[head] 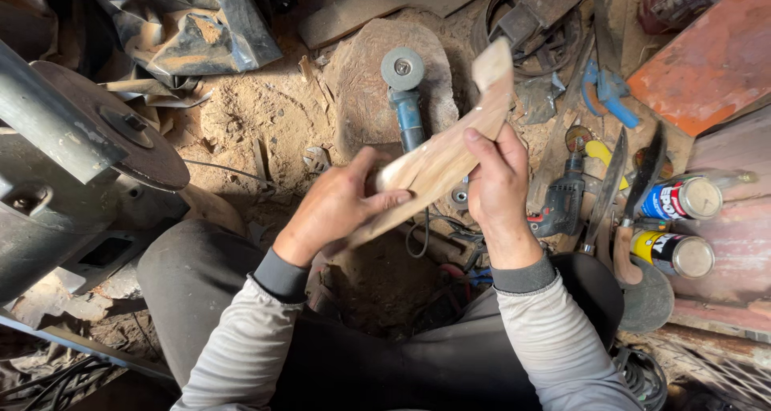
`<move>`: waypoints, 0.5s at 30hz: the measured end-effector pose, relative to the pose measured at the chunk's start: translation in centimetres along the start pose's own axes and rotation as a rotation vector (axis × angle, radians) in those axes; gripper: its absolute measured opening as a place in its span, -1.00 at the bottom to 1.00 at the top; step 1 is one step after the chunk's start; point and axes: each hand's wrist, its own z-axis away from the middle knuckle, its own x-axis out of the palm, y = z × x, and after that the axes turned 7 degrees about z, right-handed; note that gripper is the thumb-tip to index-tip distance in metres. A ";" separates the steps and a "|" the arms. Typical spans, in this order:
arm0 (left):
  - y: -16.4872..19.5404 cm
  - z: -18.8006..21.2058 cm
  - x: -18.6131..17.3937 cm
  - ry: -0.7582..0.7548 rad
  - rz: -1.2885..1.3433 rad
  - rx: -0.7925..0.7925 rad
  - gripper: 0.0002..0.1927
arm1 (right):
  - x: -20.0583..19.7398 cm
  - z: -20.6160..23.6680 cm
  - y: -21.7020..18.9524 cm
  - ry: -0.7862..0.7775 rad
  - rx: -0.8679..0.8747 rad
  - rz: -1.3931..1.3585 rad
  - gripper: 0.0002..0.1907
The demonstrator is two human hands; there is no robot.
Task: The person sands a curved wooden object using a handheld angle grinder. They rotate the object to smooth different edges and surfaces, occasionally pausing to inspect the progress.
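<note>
The person sits low, knees in dark trousers spread to either side, grey sleeves reaching forward. Both hands grip one curved piece of wood (446,150), pale and rough-cut, held up slantwise above the sawdust floor between the knees. The left hand (341,202) is closed around its lower end, thumb laid along the top face and fingers curled underneath. The right hand (498,182) is clamped on its middle, thumb pressed over the near face, fingers wrapped behind. The upper end of the wood rises past the right hand toward the far side.

Just beyond the hands an angle grinder (405,98) with a blue body lies on a flat stone (361,74), its grey disc facing up. To the right, near the right wrist, a drill (562,202) lies beside two long blades (630,178) with wooden handles, and two spray cans (679,226) lie on their sides next to them. At the left stands a dark metal machine (56,162) with a round rusty disc. Farther off, a crumpled black sheet (185,22) lies at the top left, a blue clamp (606,94) at the upper right, and an orange board (711,58) in the far right corner.
</note>
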 end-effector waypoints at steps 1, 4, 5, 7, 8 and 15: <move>0.2 0.1 -0.2 0.100 -0.149 0.046 -0.40 | -0.2 -0.3 -0.2 0.040 0.004 -0.027 -0.71; 0.6 1.5 0.5 0.574 -0.334 0.601 -0.61 | -1.0 -0.9 -0.6 0.124 0.069 -0.118 -0.72; 0.6 2.1 1.0 0.551 -0.251 0.593 -0.67 | -1.2 -1.0 -0.7 0.150 0.102 -0.152 -0.72; 0.1 2.7 2.4 0.496 -0.088 0.582 -0.79 | -1.6 -1.2 -0.7 0.173 0.117 -0.209 -0.68; -0.3 2.7 3.2 0.359 0.029 0.315 -0.75 | -1.8 -1.2 -0.7 0.187 0.127 -0.236 -0.66; -3.9 0.0 5.5 0.228 1.383 -0.092 -0.45 | -1.0 -0.1 -0.8 0.178 0.197 -0.292 -0.61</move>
